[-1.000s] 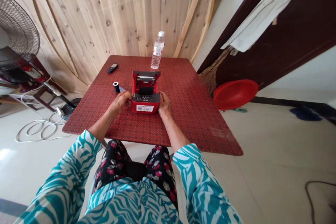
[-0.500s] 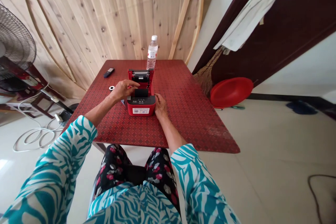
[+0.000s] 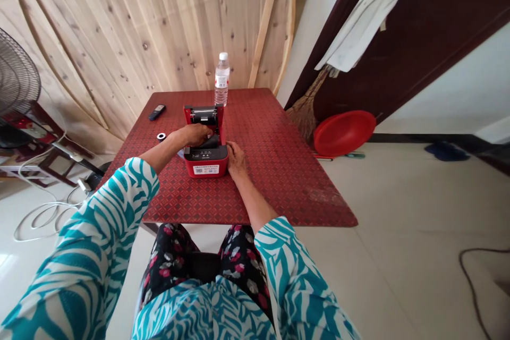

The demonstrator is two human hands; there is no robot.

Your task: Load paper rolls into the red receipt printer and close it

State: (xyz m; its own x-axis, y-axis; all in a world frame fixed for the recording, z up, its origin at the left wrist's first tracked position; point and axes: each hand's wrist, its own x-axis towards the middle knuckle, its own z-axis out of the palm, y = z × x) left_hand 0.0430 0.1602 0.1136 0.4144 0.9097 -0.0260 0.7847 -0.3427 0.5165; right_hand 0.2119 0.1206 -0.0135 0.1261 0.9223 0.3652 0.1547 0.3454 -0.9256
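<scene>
A red and black label printer (image 3: pixel 206 164) stands on the table with its lid (image 3: pixel 204 115) raised. My left hand (image 3: pixel 198 133) reaches into the open top from the left, fingers bent and drawn together. What its fingertips hold is hidden. Just below them slants a dark sheet or flap (image 3: pixel 211 142) inside the printer. On the printer's right side my right hand (image 3: pixel 237 160) grips the casing, its fingertips partly out of sight behind it. Left of the printer lies a small white roll (image 3: pixel 161 137) with a dark centre.
A water bottle (image 3: pixel 222 79) stands behind the printer on the red patterned table (image 3: pixel 287 170). A dark handheld device (image 3: pixel 157 112) lies at the table's back left. Around the table are a fan (image 3: pixel 18 71), a broom (image 3: pixel 306 114) and a red basin (image 3: pixel 345 133).
My left hand has moved right and deeper into the printer. The dark sheet inside, upright before, now slants. My right hand stays on the printer's side. The whole view has shifted slightly.
</scene>
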